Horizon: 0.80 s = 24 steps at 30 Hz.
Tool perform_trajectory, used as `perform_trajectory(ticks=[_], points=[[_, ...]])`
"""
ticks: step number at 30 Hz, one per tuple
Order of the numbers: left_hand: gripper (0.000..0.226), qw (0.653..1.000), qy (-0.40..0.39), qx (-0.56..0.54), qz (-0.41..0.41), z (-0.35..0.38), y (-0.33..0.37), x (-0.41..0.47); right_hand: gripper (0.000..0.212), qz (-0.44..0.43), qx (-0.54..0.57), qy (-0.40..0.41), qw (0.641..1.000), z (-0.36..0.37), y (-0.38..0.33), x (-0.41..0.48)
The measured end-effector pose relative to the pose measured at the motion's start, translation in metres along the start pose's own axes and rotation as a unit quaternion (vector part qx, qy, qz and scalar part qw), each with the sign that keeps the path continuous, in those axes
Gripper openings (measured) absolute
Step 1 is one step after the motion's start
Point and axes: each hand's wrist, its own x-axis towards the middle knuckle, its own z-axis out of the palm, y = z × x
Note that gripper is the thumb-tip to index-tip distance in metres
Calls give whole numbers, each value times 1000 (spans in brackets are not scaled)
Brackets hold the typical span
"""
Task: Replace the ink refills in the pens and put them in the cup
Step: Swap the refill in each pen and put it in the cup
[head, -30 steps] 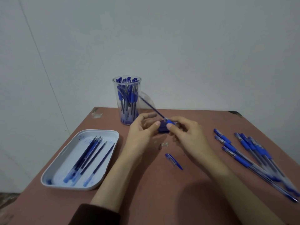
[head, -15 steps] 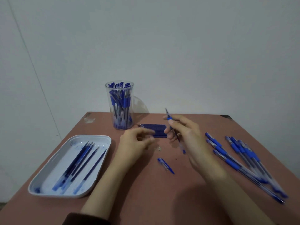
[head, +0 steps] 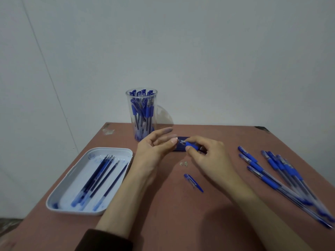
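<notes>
My right hand [head: 208, 156] grips a blue-gripped pen [head: 190, 144] lying level, its tip pointing left. My left hand [head: 154, 151] meets that tip with thumb and forefinger, the other fingers spread. Just behind both hands lies a flat pack of dark blue refills [head: 179, 148], partly hidden. A clear cup [head: 142, 115] full of blue pens stands at the table's back. A loose blue pen cap [head: 193, 182] lies in front of my hands.
A white tray [head: 72, 178] at the left holds several used refills. Several blue pens [head: 275, 174] lie fanned out at the right edge of the reddish-brown table [head: 172, 214]. Small clear bits [head: 184, 163] rest near the cap. A white wall rises behind.
My right hand has swung the pen from pointing up down to level, tip to the left. My left hand rose from the table and now touches the pen's tip.
</notes>
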Motion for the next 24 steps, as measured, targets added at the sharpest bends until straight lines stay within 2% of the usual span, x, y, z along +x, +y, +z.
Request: perform_trajectory(ticks=[5,10,14,18,20,24], points=[[29,998,-11,65,11,1,-4,-1,12,-39,-63,15,997,1,-1,0],[43,999,-36,25,16,2,-4,0,15,26,63,-27,997,4,-2,0],[55,999,-33,-13,17,5,-6,0,22,16,118,-42,992,4,-10,-2],[49,1000,-1,-5,-4,1,-11,3,15,30,206,-22,978,1,-14,0],[42,1000,-21,-10,-19,-1,-15,4,15,37,220,-21,975,0,-14,0],[45,998,-44,-15,-29,1,-15,4,16,47,217,-21,975,0,-15,-1]])
